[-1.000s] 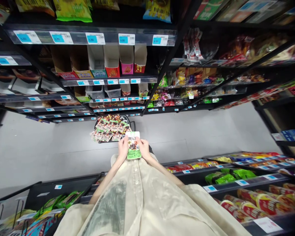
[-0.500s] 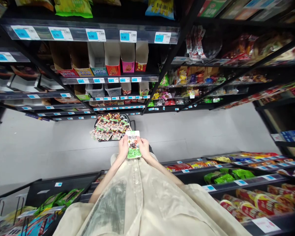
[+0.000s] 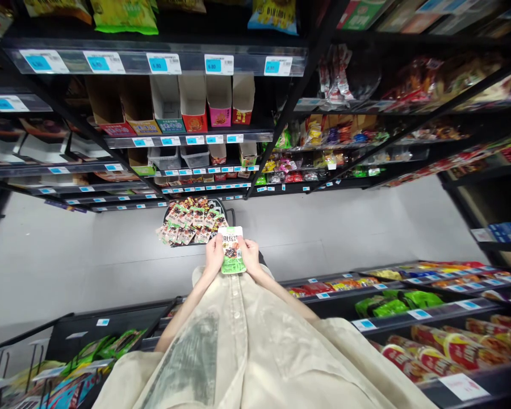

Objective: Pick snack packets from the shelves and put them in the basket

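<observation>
A small white and green snack packet is held upright in front of my shirt, its printed face toward me. My left hand grips its left edge with the thumb on the front. On the opposite edge, my right hand closes the same way; the fingers behind the packet are hidden. Just beyond my left hand, a dark basket with a black handle stands on the floor, heaped with similar snack packets.
Ahead rises a black shelf unit with price tags, opened display boxes and grey plastic bins. Candy bags fill the shelves to the right. Behind me, low shelves hold green bags and tubs. Grey floor runs between.
My view has shifted very slightly. Both hands keep hold of the snack packet in almost the same place, and the heaped basket has not moved.
</observation>
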